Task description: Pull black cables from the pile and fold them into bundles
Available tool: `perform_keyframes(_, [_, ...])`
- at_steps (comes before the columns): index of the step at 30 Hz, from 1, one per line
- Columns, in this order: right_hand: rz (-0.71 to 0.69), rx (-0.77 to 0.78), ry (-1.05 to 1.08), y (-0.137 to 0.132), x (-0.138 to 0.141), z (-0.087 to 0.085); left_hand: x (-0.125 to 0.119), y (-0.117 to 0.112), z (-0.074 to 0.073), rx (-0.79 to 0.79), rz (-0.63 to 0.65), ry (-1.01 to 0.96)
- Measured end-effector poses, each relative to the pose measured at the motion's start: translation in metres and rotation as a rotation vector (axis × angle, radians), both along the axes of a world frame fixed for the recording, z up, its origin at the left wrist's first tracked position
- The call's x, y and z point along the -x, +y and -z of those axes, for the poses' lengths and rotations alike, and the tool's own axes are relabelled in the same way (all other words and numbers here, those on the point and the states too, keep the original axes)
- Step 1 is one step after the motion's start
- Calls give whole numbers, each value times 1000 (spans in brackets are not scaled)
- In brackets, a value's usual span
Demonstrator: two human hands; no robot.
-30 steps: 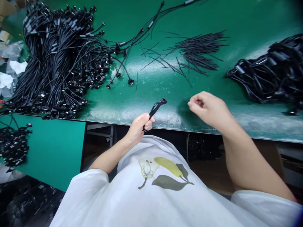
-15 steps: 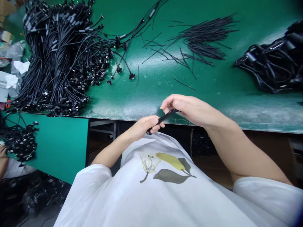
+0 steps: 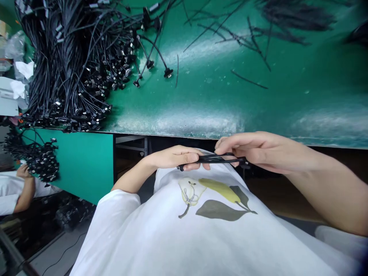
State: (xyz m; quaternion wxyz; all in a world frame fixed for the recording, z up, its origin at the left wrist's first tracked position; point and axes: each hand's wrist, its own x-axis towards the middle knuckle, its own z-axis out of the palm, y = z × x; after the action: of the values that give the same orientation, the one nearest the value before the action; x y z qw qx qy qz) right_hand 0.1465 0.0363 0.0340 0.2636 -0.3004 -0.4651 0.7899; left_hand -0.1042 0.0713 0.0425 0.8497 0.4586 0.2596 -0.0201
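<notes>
A folded black cable point(image 3: 214, 158) stretches level between my hands, just in front of my shirt and below the table edge. My left hand point(image 3: 179, 158) is closed around its left end, thumb on top, and a small connector pokes out under the fingers. At the other end, my right hand point(image 3: 255, 151) has its fingers bent round the cable, with a dark end showing below the palm. Small gaps show between the folded strands near the right fingers. Part of the right fingers' grip is hidden behind the hand.
A large heap of black cables with connectors point(image 3: 69, 69) covers the green table point(image 3: 207, 103) at left. Thin black ties point(image 3: 296, 15) lie scattered at the back right. At the lower left, a co-worker's hand point(image 3: 25, 171) is beside more cables point(image 3: 43, 161) on a second green surface.
The cable has turned from slanting to nearly level, and its strands now show apart. My right hand has moved down and right. The view has shifted, with the ties now further right.
</notes>
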Motion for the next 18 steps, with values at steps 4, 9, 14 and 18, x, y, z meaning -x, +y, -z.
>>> perform_keyframes(4, [41, 21, -88, -14, 0, 11, 3, -9, -1, 83, 40, 35])
perform_keyframes(9, [92, 12, -194, -21, -1, 20, 1, -21, 3, 40, 67, 18])
perform_keyframes(14, [80, -234, -320, -19, -1, 13, -1, -32, 9, -67, 35, 80])
perform_keyframes(18, [64, -715, -525, -22, 1, -2, -4, -37, 14, -27, -71, 108])
